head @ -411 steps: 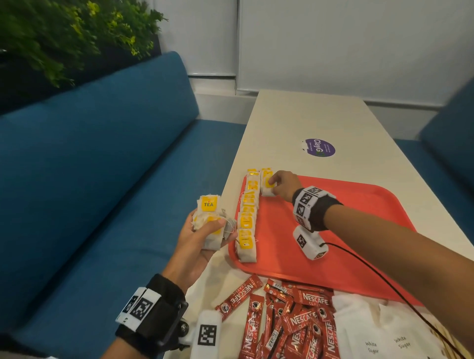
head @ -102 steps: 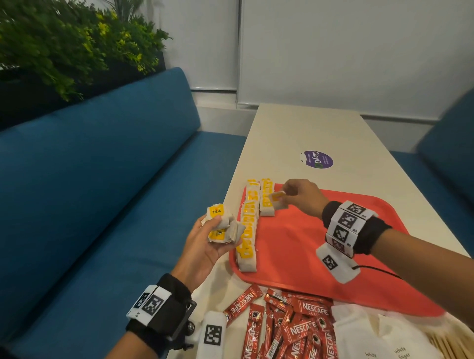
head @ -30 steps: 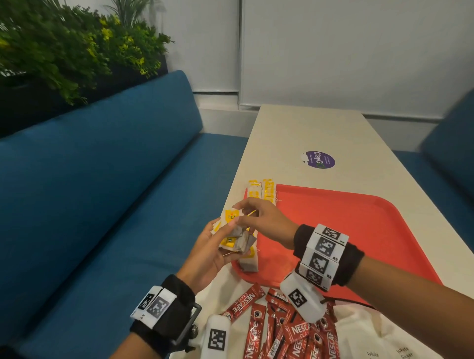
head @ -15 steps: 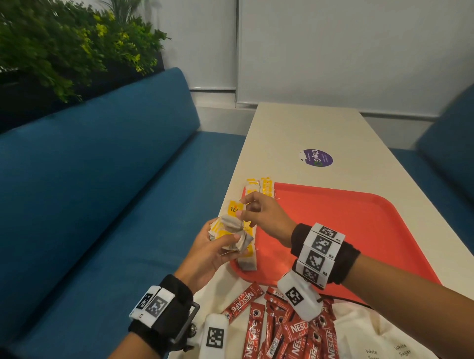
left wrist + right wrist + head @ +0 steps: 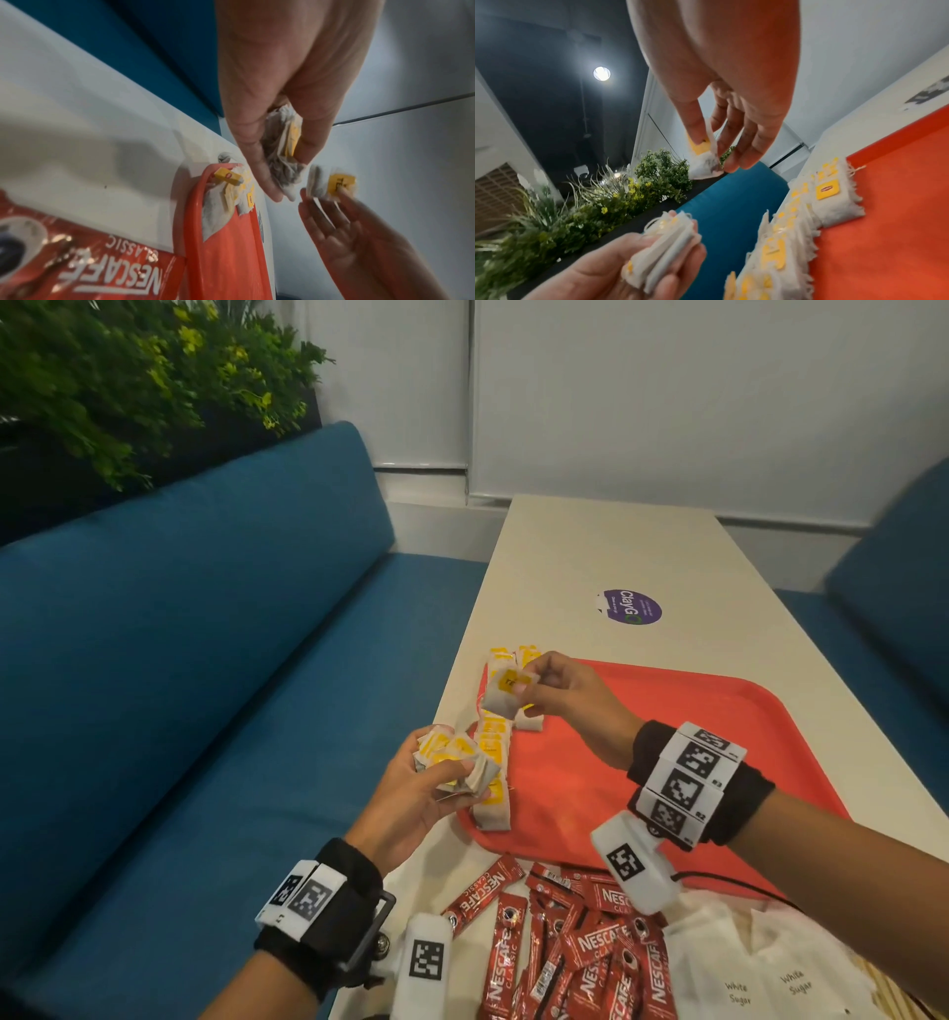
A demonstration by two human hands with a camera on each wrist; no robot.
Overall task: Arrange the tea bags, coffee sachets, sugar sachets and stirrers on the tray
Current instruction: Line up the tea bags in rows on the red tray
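My left hand (image 5: 441, 762) grips a small bunch of white tea bags with yellow tags (image 5: 452, 755) at the near-left corner of the red tray (image 5: 667, 737). My right hand (image 5: 529, 680) pinches a single tea bag (image 5: 506, 693) between thumb and fingers, in the air above the rows of tea bags (image 5: 493, 747) that lie along the tray's left edge. The right wrist view shows that pinched tea bag (image 5: 703, 160) hanging, and the bunch (image 5: 664, 251) below it. Red coffee sachets (image 5: 565, 942) and white sugar sachets (image 5: 760, 978) lie on the table in front of the tray.
The tray sits on a long pale table (image 5: 590, 546) with a purple sticker (image 5: 629, 607). A blue bench (image 5: 205, 660) runs along the left, with plants (image 5: 128, 377) behind it. Most of the tray's red floor is bare to the right of the tea bags.
My right hand has pulled one tea bag out of the bunch in my left hand and lifted it up and away, over the tray's left edge. My left hand has stayed put.
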